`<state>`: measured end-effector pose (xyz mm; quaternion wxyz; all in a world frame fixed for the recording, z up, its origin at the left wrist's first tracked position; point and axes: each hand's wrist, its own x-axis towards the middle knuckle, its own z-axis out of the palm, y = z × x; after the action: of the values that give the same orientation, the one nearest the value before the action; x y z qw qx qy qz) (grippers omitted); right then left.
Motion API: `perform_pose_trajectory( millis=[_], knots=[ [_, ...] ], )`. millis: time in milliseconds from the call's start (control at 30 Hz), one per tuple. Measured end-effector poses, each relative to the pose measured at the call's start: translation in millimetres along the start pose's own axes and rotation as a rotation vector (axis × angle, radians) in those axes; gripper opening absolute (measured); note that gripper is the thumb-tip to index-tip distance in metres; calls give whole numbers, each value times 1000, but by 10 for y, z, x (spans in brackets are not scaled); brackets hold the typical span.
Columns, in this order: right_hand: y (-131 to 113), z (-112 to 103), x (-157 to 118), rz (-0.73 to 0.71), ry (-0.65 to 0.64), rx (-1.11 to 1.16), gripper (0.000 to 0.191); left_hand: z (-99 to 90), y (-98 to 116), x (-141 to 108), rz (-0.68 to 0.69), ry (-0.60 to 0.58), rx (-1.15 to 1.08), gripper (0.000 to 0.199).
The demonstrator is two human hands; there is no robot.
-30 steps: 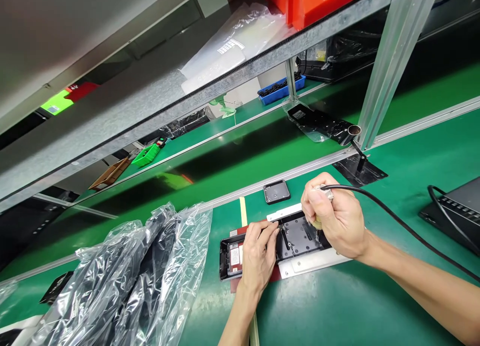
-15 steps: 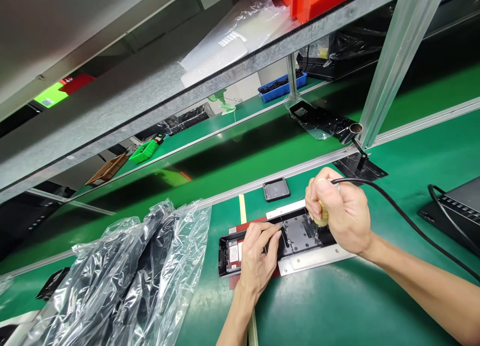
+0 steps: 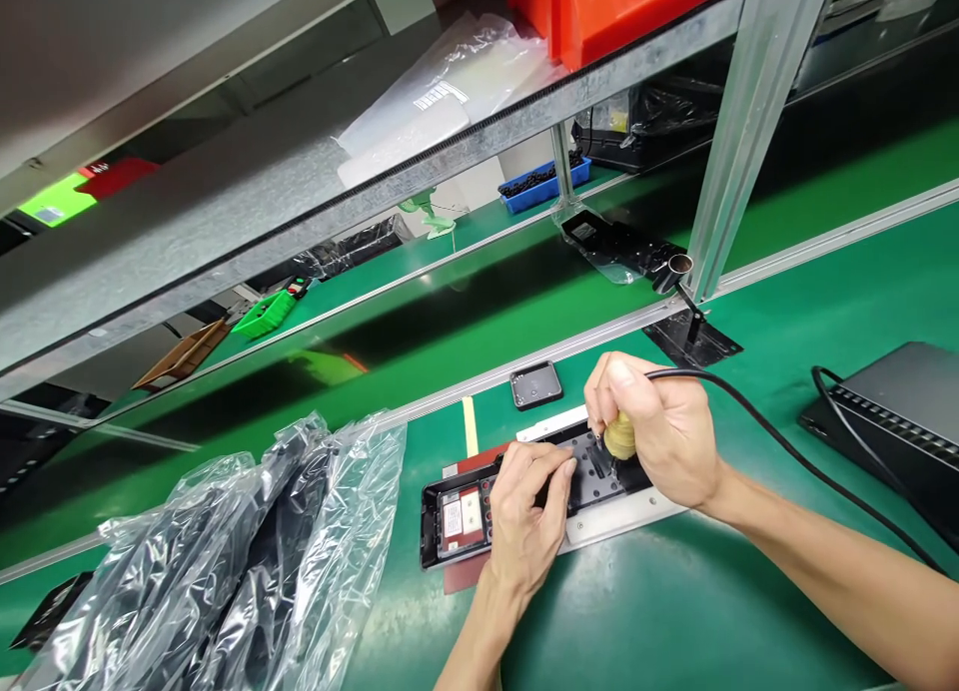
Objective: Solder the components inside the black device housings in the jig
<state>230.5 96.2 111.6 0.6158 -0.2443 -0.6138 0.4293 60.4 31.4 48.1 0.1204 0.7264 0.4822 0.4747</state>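
Note:
A long black plastic housing (image 3: 591, 476) lies in a fixture with metal side strips (image 3: 625, 519) on the green bench. My right hand (image 3: 663, 431) grips an electric screwdriver (image 3: 620, 439) with a yellow-wrapped body and black cord. Its tip points down into the housing's right part; the exact contact point is hard to make out. Over the middle of the housing, my left hand (image 3: 528, 506) has thumb and fingertips pinched together. Whatever lies between them is hidden. White labels (image 3: 461, 516) show inside the housing's left end.
A small black tray (image 3: 536, 383) stands behind the fixture. Plastic-bagged black parts (image 3: 247, 561) lie at left, and a black device (image 3: 891, 421) at right. A metal post (image 3: 738, 172) and a shelf with a red bin (image 3: 599, 17) rise behind. The cord (image 3: 779, 431) crosses rightward.
My left hand has shifted right along the housing, uncovering more of its left part. The screwdriver stays over about the same area. The whole view has shifted slightly.

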Motion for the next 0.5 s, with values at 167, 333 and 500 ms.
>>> perform_pose_trajectory(
  millis=[167,333,500],
  knots=[
    [-51,-30,42,-99,-30,-150,48,38,159,198,-157,7,-142,23],
    [-87,-26,82,-101,-106,-235,43,129,385,491,-258,-55,-393,62],
    [-112,-52,114,-228,-169,-536,38,230,559,720,-282,-45,-520,84]
  ],
)
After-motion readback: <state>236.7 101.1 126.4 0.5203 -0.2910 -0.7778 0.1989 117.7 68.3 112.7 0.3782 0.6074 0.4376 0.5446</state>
